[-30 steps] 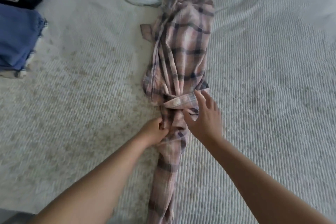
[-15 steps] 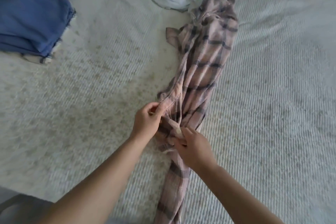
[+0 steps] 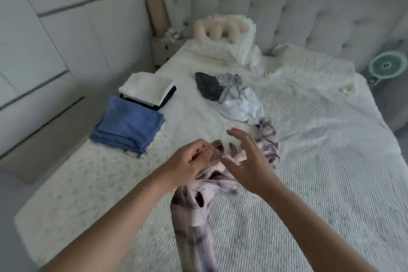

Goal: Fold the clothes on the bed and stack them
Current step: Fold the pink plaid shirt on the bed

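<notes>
shirt [image 3: 194,216] | gripped by left hand [image 3: 189,162] | right hand [image 3: 249,161] spread beside it

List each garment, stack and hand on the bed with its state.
plaid shirt: bunched, unfolded, partly lifted
left hand: grips the plaid shirt
right hand: open, fingers spread
blue garment: folded flat
white and dark stack: folded, stacked
white and grey clothes: crumpled, unfolded

Plaid shirt [image 3: 194,223]: pale pink with dark grey-purple checks. Bed cover [image 3: 320,183]: white, fine grey ribbed stripes. Folded jeans [image 3: 128,128]: mid blue. Stack [image 3: 148,90] behind: white over black. Loose garments [image 3: 231,97]: charcoal, grey, white. Headboard [image 3: 298,13]: light grey. Fan [image 3: 386,66]: mint green.
</notes>
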